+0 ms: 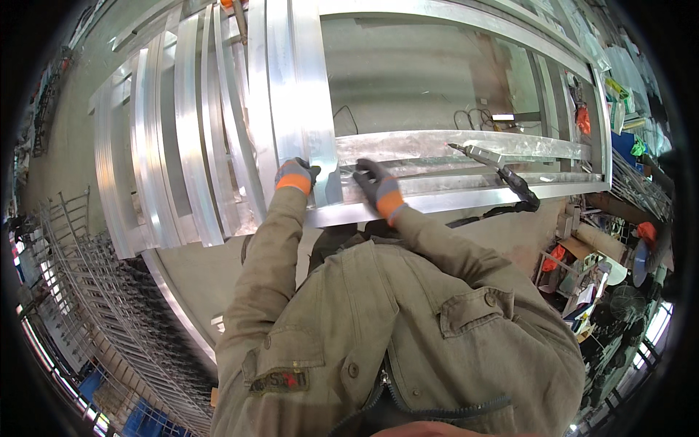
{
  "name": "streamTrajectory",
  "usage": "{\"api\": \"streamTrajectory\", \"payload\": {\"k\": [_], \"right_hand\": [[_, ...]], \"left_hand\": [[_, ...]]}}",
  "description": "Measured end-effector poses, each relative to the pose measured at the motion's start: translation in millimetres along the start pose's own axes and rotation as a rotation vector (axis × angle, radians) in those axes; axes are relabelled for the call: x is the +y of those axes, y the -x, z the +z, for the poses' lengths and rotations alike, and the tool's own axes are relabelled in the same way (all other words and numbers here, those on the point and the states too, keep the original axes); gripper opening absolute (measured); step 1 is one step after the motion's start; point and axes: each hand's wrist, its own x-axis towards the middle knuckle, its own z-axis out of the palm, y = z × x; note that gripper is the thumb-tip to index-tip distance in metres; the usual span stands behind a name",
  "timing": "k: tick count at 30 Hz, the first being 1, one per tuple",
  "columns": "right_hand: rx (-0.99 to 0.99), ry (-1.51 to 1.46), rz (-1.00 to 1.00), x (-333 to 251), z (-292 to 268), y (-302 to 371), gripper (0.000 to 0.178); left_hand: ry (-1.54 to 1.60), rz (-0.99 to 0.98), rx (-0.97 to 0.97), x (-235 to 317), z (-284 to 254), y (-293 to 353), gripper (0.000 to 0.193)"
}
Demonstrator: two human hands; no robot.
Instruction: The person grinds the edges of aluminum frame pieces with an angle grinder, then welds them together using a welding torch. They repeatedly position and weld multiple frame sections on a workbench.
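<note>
My left hand (pixel 295 175), in a dark grey glove with an orange cuff, is closed over the near part of a long, shiny metal profile (pixel 280 87), its thumb pointing right. Beside that profile lies another wide, bright metal profile (pixel 317 95). To its right hovers my right hand (pixel 377 188), gloved the same way, with fingers apart and nothing in them. Both hands are above the near side of a large rectangular metal frame (pixel 429 202). Across the frame's bars, to the right, rests a silver and black torch-like tool (pixel 484 155) with a thick black cable.
Several more long metal profiles (pixel 191 131) lie side by side at the left. Metal racking (pixel 95 284) stands at the lower left. Cluttered shelves (pixel 582 284) are at the right, near my elbow. A thin black cable (pixel 473 116) lies on the floor beyond the frame's bars.
</note>
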Motion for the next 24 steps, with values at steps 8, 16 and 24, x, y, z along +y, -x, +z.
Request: {"api": "streamTrajectory", "payload": {"k": [8, 16, 24], "right_hand": [[0.528, 0.116, -0.035, 76, -351, 27, 0.048], [-0.074, 0.679, 0.19, 129, -440, 2, 0.083], [-0.204, 0.735, 0.243, 172, -425, -42, 0.062]], "left_hand": [[0.011, -0.089, -0.096, -15, 11, -29, 0.046], [-0.007, -0.207, -0.163, 9, -15, -4, 0.054], [0.029, -0.262, -0.214, 13, -21, -2, 0.05]]}}
